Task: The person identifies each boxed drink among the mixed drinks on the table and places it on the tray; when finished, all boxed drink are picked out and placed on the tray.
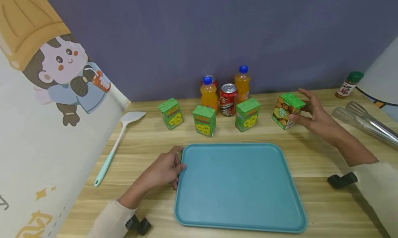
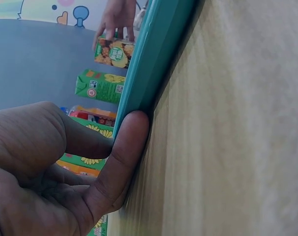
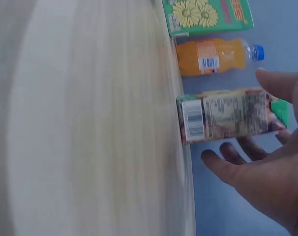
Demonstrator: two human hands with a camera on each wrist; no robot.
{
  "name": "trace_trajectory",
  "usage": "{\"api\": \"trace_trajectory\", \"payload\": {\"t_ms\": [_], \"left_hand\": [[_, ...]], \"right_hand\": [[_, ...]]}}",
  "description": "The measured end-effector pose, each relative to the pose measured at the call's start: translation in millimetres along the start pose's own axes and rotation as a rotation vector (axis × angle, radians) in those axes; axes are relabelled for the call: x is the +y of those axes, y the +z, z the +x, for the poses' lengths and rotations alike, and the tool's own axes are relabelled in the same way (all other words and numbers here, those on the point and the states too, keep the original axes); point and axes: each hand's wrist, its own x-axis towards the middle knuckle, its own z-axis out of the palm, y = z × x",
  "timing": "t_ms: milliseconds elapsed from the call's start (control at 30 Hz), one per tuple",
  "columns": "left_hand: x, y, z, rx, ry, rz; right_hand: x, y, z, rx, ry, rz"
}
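A blue-green tray point(image 1: 239, 186) lies on the wooden table. My left hand point(image 1: 164, 167) pinches its left rim; the left wrist view shows a thumb and finger at the tray edge point(image 2: 154, 54). At the back right, my right hand point(image 1: 315, 119) is spread around a brown-and-green drink carton point(image 1: 286, 110), thumb on one side and fingers on the other. In the right wrist view the carton point(image 3: 227, 115) stands on the table between thumb and fingers, with gaps visible beside it. Three green drink cartons with yellow flowers, left point(image 1: 171, 114), middle point(image 1: 204, 121) and right point(image 1: 247, 115), stand behind the tray.
Behind the cartons are orange drink bottles point(image 1: 209, 94) point(image 1: 242, 82) and red cans point(image 1: 228, 100). A white spatula point(image 1: 119, 141) lies left. Metal tongs point(image 1: 370, 122) and a green-capped seasoning jar point(image 1: 349, 86) are at right. A dark partition point(image 1: 217, 34) rises behind.
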Motion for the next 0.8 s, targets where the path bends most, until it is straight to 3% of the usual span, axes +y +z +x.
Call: {"api": "trace_trajectory", "payload": {"t_ms": [167,400,633,800], "left_hand": [[1.3,-1.0,0.0,0.003,0.001,0.002],[0.5,0.0,-0.7,-0.006,-0.018,-0.013],[0.5,0.5,-0.2,0.003,-0.011,-0.004],[0.5,1.0,-0.2,0.005,-0.025,-0.011]], "right_hand": [[-5.7,10.0,8.4,-0.023,-0.056,-0.015],[-5.9,15.3,13.9,0.071,-0.034,-0.019],[-13.5,18.2,13.1,0.203,0.081,-0.265],[-16.5,19.3,12.1,0.295,0.078,-0.333]]}}
